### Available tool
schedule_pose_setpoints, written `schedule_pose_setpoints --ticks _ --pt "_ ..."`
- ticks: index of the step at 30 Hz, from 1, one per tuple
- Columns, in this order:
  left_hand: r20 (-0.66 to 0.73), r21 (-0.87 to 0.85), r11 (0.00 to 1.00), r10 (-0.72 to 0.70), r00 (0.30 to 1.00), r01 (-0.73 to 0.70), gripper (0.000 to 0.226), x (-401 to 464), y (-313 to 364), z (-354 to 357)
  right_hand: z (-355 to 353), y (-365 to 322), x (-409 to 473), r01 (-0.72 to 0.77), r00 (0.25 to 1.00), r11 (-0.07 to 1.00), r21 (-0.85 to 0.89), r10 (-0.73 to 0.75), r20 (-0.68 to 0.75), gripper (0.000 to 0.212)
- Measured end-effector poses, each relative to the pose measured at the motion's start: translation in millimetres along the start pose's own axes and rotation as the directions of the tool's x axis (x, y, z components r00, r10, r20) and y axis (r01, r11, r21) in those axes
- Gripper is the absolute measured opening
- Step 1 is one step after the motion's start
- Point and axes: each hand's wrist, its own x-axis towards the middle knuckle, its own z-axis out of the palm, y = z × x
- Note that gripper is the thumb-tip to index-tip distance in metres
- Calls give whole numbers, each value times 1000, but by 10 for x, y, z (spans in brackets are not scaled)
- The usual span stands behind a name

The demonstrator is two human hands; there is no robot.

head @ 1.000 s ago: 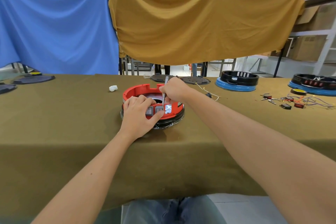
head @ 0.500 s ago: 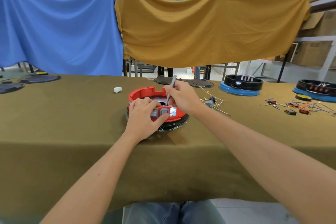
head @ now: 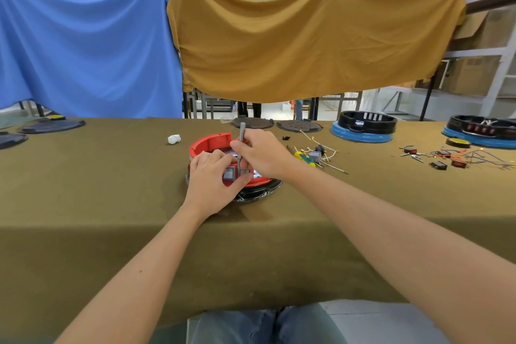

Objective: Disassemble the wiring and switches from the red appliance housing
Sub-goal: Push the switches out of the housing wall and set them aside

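Meanwhile, both hands on red housing [head: 208,141].

The scene was evenly bright, lit from ceiling panels above the ochre cloth [head: 307,39] and daylight behind it. Shadows stayed soft: a faint one lay on the table [head: 83,176] just below the left hand [head: 215,181]. A small white glare showed inside the red housing [head: 209,142]. Wide-angle distortion bowed the table's edge and stretched both forearms toward the corners. Small parts far right of the housing looked slightly smeared.
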Motion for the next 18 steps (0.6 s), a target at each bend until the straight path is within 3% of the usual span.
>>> schedule_pose_setpoints --ticks 5,9,13,18 --pt "11 -3 1000 -1 1000 1 53 7 -4 -4 -23 -75 103 -72 994 997 -26 73 76 28" --pt "3 -14 1000 2 1000 -2 54 1 14 -10 -24 -143 203 -127 980 977 -169 149 128 25" --pt "-18 -33 999 9 1000 -9 52 2 19 -16 -21 -189 213 -130 971 984 -121 151 187 21" --pt "0 -20 1000 7 1000 -7 50 3 2 -11 -91 -124 104 -73 995 997 -24 74 73 32"
